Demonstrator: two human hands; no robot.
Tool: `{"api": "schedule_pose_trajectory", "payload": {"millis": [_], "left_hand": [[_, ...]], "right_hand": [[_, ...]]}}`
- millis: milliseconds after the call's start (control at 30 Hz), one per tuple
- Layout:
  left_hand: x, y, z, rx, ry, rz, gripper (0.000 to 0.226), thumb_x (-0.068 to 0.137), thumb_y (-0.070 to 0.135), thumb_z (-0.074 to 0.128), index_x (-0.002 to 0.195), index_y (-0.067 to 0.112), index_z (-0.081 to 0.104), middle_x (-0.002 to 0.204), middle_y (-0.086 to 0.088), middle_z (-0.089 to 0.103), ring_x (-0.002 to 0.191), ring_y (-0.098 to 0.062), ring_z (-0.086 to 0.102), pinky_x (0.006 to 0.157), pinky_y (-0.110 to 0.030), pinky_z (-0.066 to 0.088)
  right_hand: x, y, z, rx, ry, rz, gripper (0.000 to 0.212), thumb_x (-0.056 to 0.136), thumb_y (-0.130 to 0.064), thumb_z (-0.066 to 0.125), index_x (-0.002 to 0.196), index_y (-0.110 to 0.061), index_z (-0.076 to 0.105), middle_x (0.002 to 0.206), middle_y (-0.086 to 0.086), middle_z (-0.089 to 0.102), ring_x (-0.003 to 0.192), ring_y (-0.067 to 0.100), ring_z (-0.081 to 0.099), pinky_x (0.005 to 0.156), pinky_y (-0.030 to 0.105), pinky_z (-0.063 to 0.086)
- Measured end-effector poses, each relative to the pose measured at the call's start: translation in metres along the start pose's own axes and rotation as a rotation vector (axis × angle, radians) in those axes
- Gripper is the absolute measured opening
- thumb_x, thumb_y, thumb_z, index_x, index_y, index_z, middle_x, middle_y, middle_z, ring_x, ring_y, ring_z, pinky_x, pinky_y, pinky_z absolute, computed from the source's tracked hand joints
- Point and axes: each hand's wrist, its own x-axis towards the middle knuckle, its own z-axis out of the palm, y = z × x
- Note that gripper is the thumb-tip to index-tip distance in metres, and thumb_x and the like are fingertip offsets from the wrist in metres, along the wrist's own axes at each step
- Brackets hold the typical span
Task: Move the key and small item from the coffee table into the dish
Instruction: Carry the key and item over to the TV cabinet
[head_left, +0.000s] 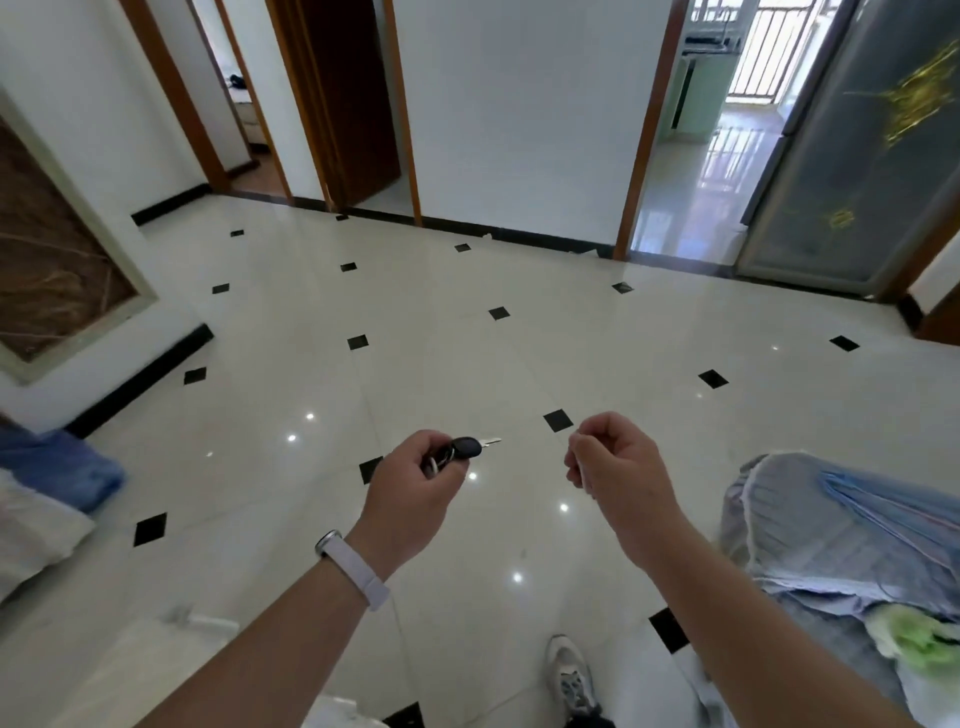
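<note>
Down at the bottom there's a white sneaker (571, 675) on the glossy tiled floor (467, 338). Left hand (415, 483), pale band (358, 569) on the wrist, is closed around a black-headed key (467, 447), blade poking out to the right. Right hand (613, 462) is curled in a pinch on something white, too small to make out. Beyond them, open doorways (691, 130) along the far wall.

Key (470, 447) in left hand (415, 486) — right hand (615, 462) beside it, above floor (467, 338).

Glossy tiled floor (467, 322), covered bundle (841, 535), white shoe (571, 675)
</note>
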Motion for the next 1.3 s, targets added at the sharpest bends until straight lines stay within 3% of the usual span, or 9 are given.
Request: {"api": "schedule_pose_trajectory", "payload": {"millis": [200,333,633,867,1167,1300], "left_hand": [[0.076,0.017,0.023,0.115,0.134,-0.04,0.005,0.082,0.019,0.068,0.081,0.024,0.065,0.065,-0.018,0.056,0.054,-0.022,0.046,0.048,-0.024,0.038],[0.123,0.032,0.034,0.118,0.217,-0.084,0.003,0.08,0.027,0.068,0.081,0.028,0.065,0.057,0.002,0.051,0.052,-0.012,0.044,0.045,-0.021,0.038],[0.177,0.02,0.002,0.204,0.393,-0.128,0.011,0.082,0.031,0.065,0.081,0.041,0.063,0.055,0.013,0.054,0.049,-0.004,0.045,0.043,-0.016,0.039],[0.213,-0.021,-0.06,0.221,0.529,-0.166,0.002,0.082,0.032,0.065,0.081,0.033,0.063,0.059,-0.002,0.059,0.047,-0.003,0.043,0.042,-0.014,0.036],[0.29,-0.101,-0.191,0.108,0.673,-0.227,0.005,0.083,0.03,0.066,0.08,0.033,0.063,0.055,0.009,0.056,0.048,-0.002,0.043,0.043,-0.014,0.037],[0.323,-0.131,-0.261,0.096,0.706,-0.244,0.004,0.083,0.032,0.066,0.082,0.035,0.063,0.062,0.006,0.06,0.049,-0.002,0.046,0.043,-0.014,0.04]], "right_hand": [[0.115,-0.001,0.007,0.041,-0.191,0.019,0.016,0.074,-0.012,0.055,0.065,-0.024,0.06,0.057,-0.002,0.063,0.051,0.012,0.055,0.051,0.022,0.046],[0.184,-0.011,0.009,0.032,-0.301,0.0,0.008,0.071,-0.018,0.057,0.066,-0.024,0.061,0.058,-0.003,0.064,0.052,0.011,0.057,0.05,0.018,0.045],[0.264,-0.019,0.068,0.042,-0.504,0.032,0.013,0.073,-0.014,0.055,0.065,-0.022,0.062,0.058,-0.002,0.064,0.052,0.012,0.057,0.048,0.019,0.045],[0.301,-0.02,0.165,-0.009,-0.608,0.041,0.014,0.075,-0.006,0.053,0.067,-0.016,0.059,0.056,-0.001,0.062,0.048,0.012,0.054,0.041,0.015,0.039],[0.345,-0.033,0.346,-0.119,-0.726,-0.013,0.013,0.074,-0.009,0.053,0.066,-0.017,0.06,0.056,0.0,0.062,0.049,0.014,0.055,0.043,0.015,0.04],[0.364,-0.045,0.43,-0.159,-0.747,-0.054,0.013,0.075,-0.009,0.054,0.067,-0.017,0.06,0.056,-0.003,0.063,0.05,0.014,0.057,0.043,0.015,0.04]]}}
